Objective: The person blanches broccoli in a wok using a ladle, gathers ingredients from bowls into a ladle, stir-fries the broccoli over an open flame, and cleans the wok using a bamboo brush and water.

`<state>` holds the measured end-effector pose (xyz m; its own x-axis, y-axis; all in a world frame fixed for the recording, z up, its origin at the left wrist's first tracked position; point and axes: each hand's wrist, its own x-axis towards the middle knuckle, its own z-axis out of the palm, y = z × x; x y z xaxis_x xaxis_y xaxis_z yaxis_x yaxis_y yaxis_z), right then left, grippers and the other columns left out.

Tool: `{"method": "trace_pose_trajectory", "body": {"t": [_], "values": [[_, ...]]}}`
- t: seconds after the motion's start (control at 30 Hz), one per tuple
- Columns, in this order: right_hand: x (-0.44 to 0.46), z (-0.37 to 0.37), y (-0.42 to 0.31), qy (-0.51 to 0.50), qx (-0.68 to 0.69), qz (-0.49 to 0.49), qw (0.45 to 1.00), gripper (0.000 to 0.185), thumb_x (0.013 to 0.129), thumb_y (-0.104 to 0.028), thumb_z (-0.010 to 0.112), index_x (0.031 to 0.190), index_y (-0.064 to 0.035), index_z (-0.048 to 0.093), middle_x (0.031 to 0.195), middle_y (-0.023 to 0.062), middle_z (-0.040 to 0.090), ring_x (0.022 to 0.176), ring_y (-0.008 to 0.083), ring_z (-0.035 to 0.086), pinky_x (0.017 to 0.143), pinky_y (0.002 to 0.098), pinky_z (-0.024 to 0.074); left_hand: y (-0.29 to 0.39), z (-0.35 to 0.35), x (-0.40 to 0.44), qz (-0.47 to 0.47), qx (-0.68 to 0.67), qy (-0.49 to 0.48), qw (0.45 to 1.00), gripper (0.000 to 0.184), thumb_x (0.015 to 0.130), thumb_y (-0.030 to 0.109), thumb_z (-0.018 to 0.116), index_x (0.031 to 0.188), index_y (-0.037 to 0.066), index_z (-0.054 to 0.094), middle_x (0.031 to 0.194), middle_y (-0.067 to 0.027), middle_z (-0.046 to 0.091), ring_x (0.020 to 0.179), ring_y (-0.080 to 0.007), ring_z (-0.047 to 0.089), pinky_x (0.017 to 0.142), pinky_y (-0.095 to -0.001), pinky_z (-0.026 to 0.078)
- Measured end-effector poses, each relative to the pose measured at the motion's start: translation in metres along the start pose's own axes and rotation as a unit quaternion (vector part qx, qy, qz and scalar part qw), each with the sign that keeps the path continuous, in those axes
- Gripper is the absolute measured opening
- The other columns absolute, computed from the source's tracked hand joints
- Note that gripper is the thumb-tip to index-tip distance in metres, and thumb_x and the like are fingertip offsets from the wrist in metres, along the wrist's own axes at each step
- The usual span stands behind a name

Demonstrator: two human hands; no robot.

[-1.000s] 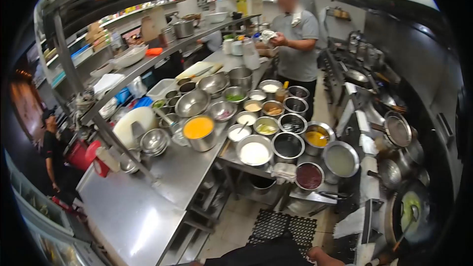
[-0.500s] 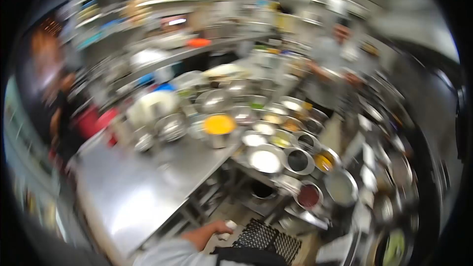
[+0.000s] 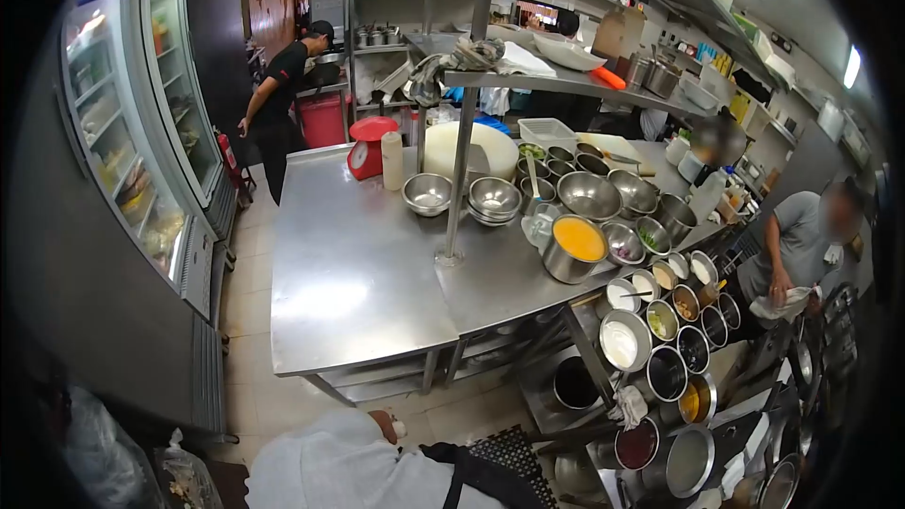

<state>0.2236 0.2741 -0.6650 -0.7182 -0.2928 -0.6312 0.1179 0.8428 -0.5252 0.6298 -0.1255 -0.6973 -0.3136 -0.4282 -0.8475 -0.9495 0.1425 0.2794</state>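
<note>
At the bottom of the head view, my left hand [image 3: 382, 424] shows only in part beyond my light grey sleeve [image 3: 325, 462]. Its fingers are closed around a small white object [image 3: 400, 429], perhaps a bit of cloth, whose kind I cannot make out. The hand is low, over the tiled floor, in front of the steel table [image 3: 368, 320] and not touching it. My right hand is out of view. A black apron [image 3: 490, 476] hangs at my front.
A yellow-filled pot [image 3: 577, 243], steel bowls [image 3: 427, 193] and a red scale [image 3: 370, 149] stand on the table. Several sauce pots [image 3: 624, 339] line the right. Glass-door fridges [image 3: 123, 151] stand left. One person [image 3: 292, 99] works behind; another [image 3: 787, 245] holds a cloth at right.
My view has swung left, bringing the fridges and the person in black clearly in. My left hand, still around the white object, now appears further left and more covered by my sleeve.
</note>
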Motion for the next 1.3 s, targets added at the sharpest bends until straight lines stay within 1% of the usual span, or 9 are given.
{"method": "trace_pose_trajectory", "body": {"t": [0.07, 0.17, 0.2, 0.23, 0.3, 0.53, 0.63, 0.77, 1.3], "values": [[-0.004, -0.011, 0.023, -0.001, -0.175, -0.119, 0.977, 0.015, 0.084, -0.021, 0.060, 0.091, -0.0104, 0.068, 0.082, 0.0056, 0.066, 0.077, 0.0226, 0.064, 0.063, 0.0391, 0.0494, -0.001, 0.002, -0.004, 0.011, 0.012, 0.022, 1.000, 0.048, 0.055, 0.040, 0.082, 0.089, 0.008, 0.074, 0.090, -0.0115, 0.070, 0.084, -0.0225, 0.066, 0.074, -0.0380, 0.051], [0.007, -0.038, 0.044, 0.127, -0.504, -0.447, 0.728, 0.015, 0.083, -0.020, 0.060, 0.091, -0.0105, 0.068, 0.082, 0.0050, 0.066, 0.077, 0.0223, 0.063, 0.062, 0.0393, 0.0494, 0.017, 0.008, 0.007, 0.054, 0.051, 0.040, 0.996, 0.049, 0.054, 0.040, 0.083, 0.090, 0.008, 0.073, 0.092, -0.0120, 0.070, 0.086, -0.0231, 0.066, 0.075, -0.0375, 0.051], [0.005, -0.043, 0.049, 0.169, -0.471, -0.448, 0.741, 0.015, 0.083, -0.020, 0.060, 0.091, -0.0106, 0.068, 0.083, 0.0048, 0.066, 0.077, 0.0222, 0.063, 0.062, 0.0393, 0.0494, 0.019, 0.005, 0.015, 0.102, 0.040, 0.042, 0.993, 0.053, 0.053, 0.042, 0.082, 0.092, 0.007, 0.073, 0.093, -0.0134, 0.070, 0.086, -0.0250, 0.066, 0.077, -0.0371, 0.051], [-0.008, -0.043, 0.010, 0.027, -0.210, -0.242, 0.947, 0.018, 0.081, -0.021, 0.064, 0.093, -0.0078, 0.068, 0.080, 0.0057, 0.065, 0.071, 0.0194, 0.062, 0.058, 0.0368, 0.0486, 0.018, 0.004, 0.028, 0.136, 0.035, 0.057, 0.988, 0.057, 0.052, 0.045, 0.082, 0.094, 0.007, 0.072, 0.094, -0.0135, 0.070, 0.087, -0.0258, 0.066, 0.078, -0.0368, 0.052], [-0.029, -0.033, -0.053, 0.069, 0.210, -0.019, 0.975, 0.022, 0.082, -0.015, 0.066, 0.097, 0.0022, 0.067, 0.073, 0.0104, 0.066, 0.060, 0.0168, 0.063, 0.053, 0.0294, 0.0497, 0.027, 0.000, 0.041, 0.147, 0.040, 0.071, 0.986, 0.062, 0.051, 0.048, 0.081, 0.098, 0.009, 0.072, 0.097, -0.0133, 0.070, 0.088, -0.0262, 0.066, 0.080, -0.0359, 0.052], [-0.058, -0.004, 0.017, -0.003, 0.118, 0.086, 0.989, 0.021, 0.084, -0.017, 0.062, 0.100, -0.0032, 0.063, 0.073, 0.0091, 0.065, 0.058, 0.0192, 0.061, 0.051, 0.0301, 0.0468, 0.068, -0.023, 0.005, 0.107, -0.024, 0.095, 0.989, 0.071, 0.048, 0.050, 0.081, 0.096, -0.001, 0.070, 0.097, -0.0209, 0.068, 0.089, -0.0314, 0.067, 0.081, -0.0370, 0.053], [-0.100, -0.013, 0.093, -0.078, -0.551, -0.363, 0.748, 0.020, 0.085, -0.019, 0.058, 0.098, -0.0040, 0.063, 0.076, 0.0097, 0.064, 0.059, 0.0196, 0.060, 0.054, 0.0299, 0.0483, 0.045, -0.016, 0.007, 0.066, 0.003, 0.076, 0.995, 0.074, 0.047, 0.050, 0.081, 0.097, -0.003, 0.069, 0.100, -0.0218, 0.067, 0.092, -0.0313, 0.066, 0.084, -0.0360, 0.051], [-0.118, -0.003, 0.121, -0.094, -0.295, -0.064, 0.949, 0.021, 0.085, -0.019, 0.059, 0.099, -0.0037, 0.062, 0.078, 0.0091, 0.064, 0.061, 0.0199, 0.061, 0.055, 0.0306, 0.0490, 0.001, 0.000, 0.018, 0.026, 0.023, 0.043, 0.998, 0.076, 0.048, 0.051, 0.082, 0.100, -0.002, 0.068, 0.104, -0.0215, 0.066, 0.097, -0.0304, 0.065, 0.086, -0.0343, 0.050], [-0.071, -0.029, 0.063, -0.046, -0.024, -0.026, 0.998, 0.026, 0.086, -0.019, 0.061, 0.106, -0.0025, 0.060, 0.087, 0.0069, 0.065, 0.070, 0.0212, 0.064, 0.059, 0.0334, 0.0518, 0.185, -0.019, 0.023, 0.188, 0.035, 0.043, 0.981, 0.073, 0.049, 0.052, 0.080, 0.097, -0.002, 0.069, 0.102, -0.0219, 0.066, 0.093, -0.0326, 0.065, 0.083, -0.0364, 0.051]]}}
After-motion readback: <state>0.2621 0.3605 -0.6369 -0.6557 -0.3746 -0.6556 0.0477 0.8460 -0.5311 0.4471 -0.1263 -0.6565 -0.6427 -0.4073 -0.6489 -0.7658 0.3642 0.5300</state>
